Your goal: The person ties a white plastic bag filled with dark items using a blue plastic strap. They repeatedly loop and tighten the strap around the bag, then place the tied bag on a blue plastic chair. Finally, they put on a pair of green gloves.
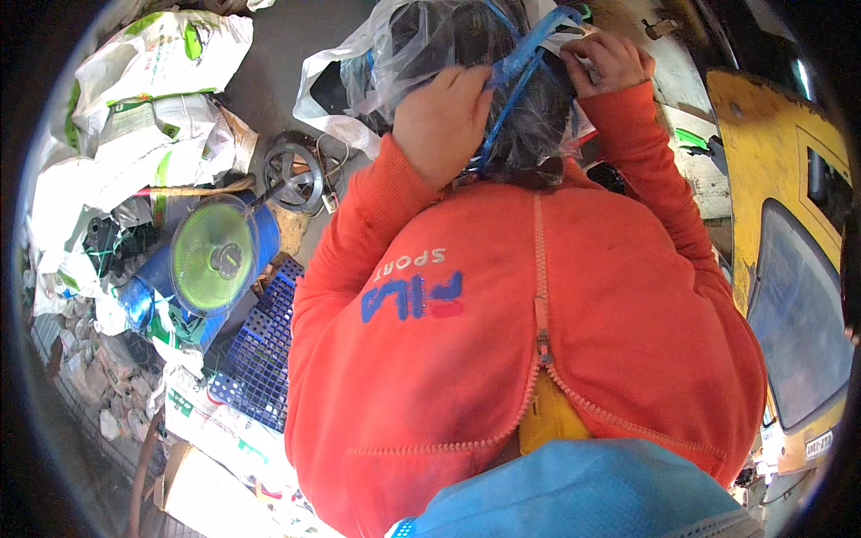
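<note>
Both my arms, in red sleeves, reach to the top of the head view. My left hand (pixel 442 123) is closed with a twisted blue plastic strip (pixel 523 59) coming out of its fingertips. The strip runs up and right, and thinner blue cords hang below it. Bent fingers show on my right hand (pixel 610 63), thumb and fingertips close together beside the strip's far end. Whatever they pinch is too small to make out. Between and below the hands is a clear and white plastic bag (pixel 344 133) around dark contents (pixel 538 112), which I cannot identify.
On the left lie white and green printed sacks (pixel 157 134), a black handwheel (pixel 293 175), a green-bladed fan (pixel 213 255) and a blue plastic crate (pixel 262 336). Pale scraps (pixel 103 381) are heaped lower left. A worn yellow panel (pixel 762 134) stands close on the right.
</note>
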Action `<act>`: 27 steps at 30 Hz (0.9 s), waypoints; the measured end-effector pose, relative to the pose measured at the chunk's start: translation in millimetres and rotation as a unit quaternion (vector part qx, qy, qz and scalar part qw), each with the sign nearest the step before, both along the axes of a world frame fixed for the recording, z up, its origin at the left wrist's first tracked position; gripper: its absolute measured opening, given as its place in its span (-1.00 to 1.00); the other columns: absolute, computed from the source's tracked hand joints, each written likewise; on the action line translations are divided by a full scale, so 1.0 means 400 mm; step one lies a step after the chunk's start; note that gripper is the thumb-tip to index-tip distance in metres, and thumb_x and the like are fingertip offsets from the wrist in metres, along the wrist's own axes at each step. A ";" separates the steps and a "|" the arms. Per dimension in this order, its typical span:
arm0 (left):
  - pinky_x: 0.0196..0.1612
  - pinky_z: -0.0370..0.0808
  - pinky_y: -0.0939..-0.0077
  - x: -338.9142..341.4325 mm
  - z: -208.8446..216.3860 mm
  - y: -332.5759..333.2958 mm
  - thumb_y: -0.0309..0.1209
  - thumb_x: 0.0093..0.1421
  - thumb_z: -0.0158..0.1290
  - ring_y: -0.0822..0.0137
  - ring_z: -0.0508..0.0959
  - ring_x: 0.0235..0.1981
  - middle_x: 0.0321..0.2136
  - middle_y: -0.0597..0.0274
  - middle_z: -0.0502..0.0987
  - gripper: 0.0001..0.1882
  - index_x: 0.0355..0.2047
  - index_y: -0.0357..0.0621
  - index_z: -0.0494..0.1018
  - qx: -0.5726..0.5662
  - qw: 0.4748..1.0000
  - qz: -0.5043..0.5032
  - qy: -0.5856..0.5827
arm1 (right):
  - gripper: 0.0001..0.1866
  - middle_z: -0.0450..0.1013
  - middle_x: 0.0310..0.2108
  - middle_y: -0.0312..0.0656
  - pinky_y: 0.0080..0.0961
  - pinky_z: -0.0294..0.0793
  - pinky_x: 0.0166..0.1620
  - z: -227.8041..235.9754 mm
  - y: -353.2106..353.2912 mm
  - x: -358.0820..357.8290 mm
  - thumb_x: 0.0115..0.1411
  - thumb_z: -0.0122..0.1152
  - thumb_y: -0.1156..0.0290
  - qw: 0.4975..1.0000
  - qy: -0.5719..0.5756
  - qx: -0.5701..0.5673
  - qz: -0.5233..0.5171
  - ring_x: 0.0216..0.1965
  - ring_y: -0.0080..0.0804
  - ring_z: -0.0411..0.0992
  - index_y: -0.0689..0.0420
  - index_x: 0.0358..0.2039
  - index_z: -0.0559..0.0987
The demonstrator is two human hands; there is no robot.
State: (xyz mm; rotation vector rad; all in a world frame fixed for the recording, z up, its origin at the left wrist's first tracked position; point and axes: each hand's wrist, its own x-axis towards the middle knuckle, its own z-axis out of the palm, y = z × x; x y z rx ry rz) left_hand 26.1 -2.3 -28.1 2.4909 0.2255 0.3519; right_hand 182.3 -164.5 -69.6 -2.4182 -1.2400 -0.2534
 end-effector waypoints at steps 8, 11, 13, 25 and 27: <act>-0.49 0.44 0.31 0.137 -0.064 -0.039 -0.42 0.07 -0.15 0.04 0.49 -0.51 -0.51 -0.07 0.41 -0.84 -0.45 -0.29 0.32 0.127 0.981 -0.044 0.141 | -0.82 0.36 -0.48 -0.38 -0.35 0.16 -0.22 0.019 0.021 -0.074 -0.17 0.25 0.20 0.999 0.002 0.037 -0.009 -0.34 -0.38 0.32 -0.01 -0.59 0.52; -0.48 0.45 0.32 0.149 -0.061 -0.044 -0.43 0.05 -0.14 0.04 0.49 -0.50 -0.50 -0.07 0.42 -0.85 -0.46 -0.30 0.31 0.176 0.965 -0.022 0.191 | -0.76 0.35 -0.44 -0.28 -0.24 0.18 -0.18 0.039 0.044 -0.085 -0.13 0.18 0.14 0.999 0.018 -0.047 -0.019 -0.28 -0.34 0.31 0.05 -0.60 0.51; -0.46 0.46 0.33 0.154 -0.052 -0.040 -0.44 0.04 -0.13 0.05 0.50 -0.50 -0.51 -0.06 0.41 -0.85 -0.47 -0.31 0.31 0.163 0.953 0.014 0.253 | -0.80 0.35 -0.41 -0.28 -0.25 0.20 -0.16 0.053 0.045 -0.095 -0.09 0.13 0.19 0.999 0.036 -0.023 -0.003 -0.25 -0.32 0.30 0.04 -0.53 0.51; -0.47 0.48 0.33 0.115 -0.004 -0.018 -0.46 0.00 -0.15 0.05 0.51 -0.52 -0.45 -0.09 0.40 -0.84 -0.44 -0.30 0.35 0.190 0.957 -0.088 0.200 | -0.70 0.35 -0.31 -0.31 -0.39 0.32 -0.20 -0.009 0.056 0.002 -0.19 0.05 0.41 0.909 0.008 -0.043 0.415 -0.24 -0.32 0.32 0.03 -0.33 0.45; -0.48 0.48 0.34 0.115 -0.008 -0.021 -0.45 0.01 -0.15 0.06 0.51 -0.51 -0.45 -0.07 0.40 -0.84 -0.44 -0.29 0.35 0.188 0.956 -0.067 0.214 | -0.71 0.35 -0.31 -0.29 -0.40 0.32 -0.20 -0.011 0.061 0.015 -0.17 0.04 0.42 0.895 0.017 -0.040 0.443 -0.26 -0.33 0.33 0.02 -0.33 0.45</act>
